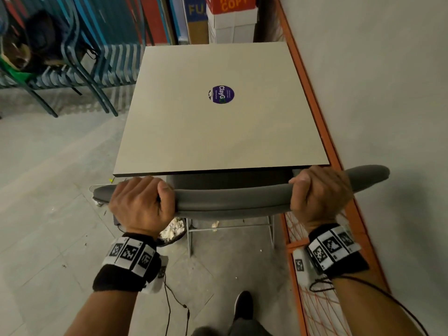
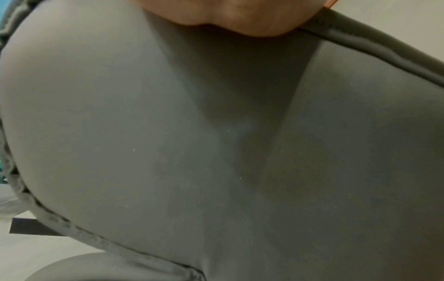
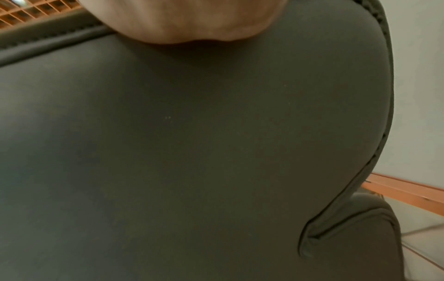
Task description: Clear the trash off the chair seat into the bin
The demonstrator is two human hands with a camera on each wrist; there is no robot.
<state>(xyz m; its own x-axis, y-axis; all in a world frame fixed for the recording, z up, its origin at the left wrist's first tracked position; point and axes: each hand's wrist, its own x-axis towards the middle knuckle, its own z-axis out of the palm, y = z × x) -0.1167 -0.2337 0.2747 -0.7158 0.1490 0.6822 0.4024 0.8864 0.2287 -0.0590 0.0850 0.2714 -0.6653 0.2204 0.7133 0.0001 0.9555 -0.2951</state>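
Observation:
A grey padded chair point(image 1: 232, 202) stands tucked under a beige table point(image 1: 218, 132), so its seat is hidden. My left hand point(image 1: 143, 204) grips the top of the chair back point(image 2: 216, 152) near its left end. My right hand point(image 1: 320, 190) grips the same top edge of the chair back point(image 3: 192, 152) near its right end. A dark bin point(image 1: 173, 232) with crumpled white paper in it sits on the floor by the chair's left rear leg. One small scrap of paper point(image 1: 215, 224) lies on the floor under the chair.
A wall with an orange wire grid point(image 1: 322, 299) leaning on it runs close along the right. Blue metal chairs point(image 1: 80, 57) stand at the back left, and boxes point(image 1: 232, 18) are stacked behind the table. Open tiled floor point(image 1: 48, 190) lies to the left. My shoe point(image 1: 243, 304) is behind the chair.

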